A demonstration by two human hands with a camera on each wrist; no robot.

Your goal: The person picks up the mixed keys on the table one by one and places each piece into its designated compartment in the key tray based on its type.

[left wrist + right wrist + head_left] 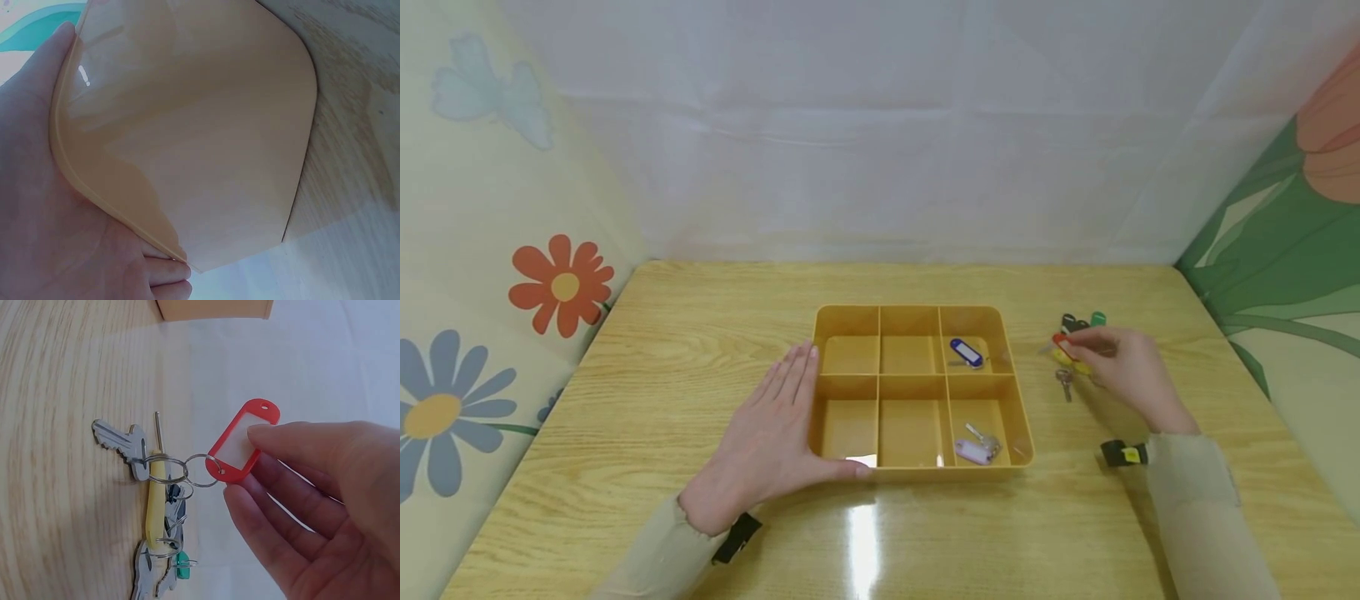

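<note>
A: Quick one — hands?

B: Apart. Left hand (pixel 767 450) rests straight-fingered along the tray (pixel 925 473), thumb at its near edge. Right hand (pixel 1131 375) pinches the red tag (pixel 236 449) between thumb and fingers.

A: Key relation?

B: Tray lies left of the right hand, between both hands; a strip of table (pixel 962 542) separates it from the tag. Right hand's the nearer one to the tray's right wall.

A: Tag's long axis?

B: Slanted, ring end lower, towards the table. A silver key (pixel 131 450) looks linked through two rings; can't tell whether it touches wood.

A: Edges, room?

B: Yellow tag (pixel 154 506) and green tag (pixel 182 565) crowd just below the right fingers — snag risk, I'd judge. Tray's open-topped; its column nearest that hand has the blue tag (pixel 966 353) in the far compartment, lilac tag (pixel 973 452) in the near one.
</note>
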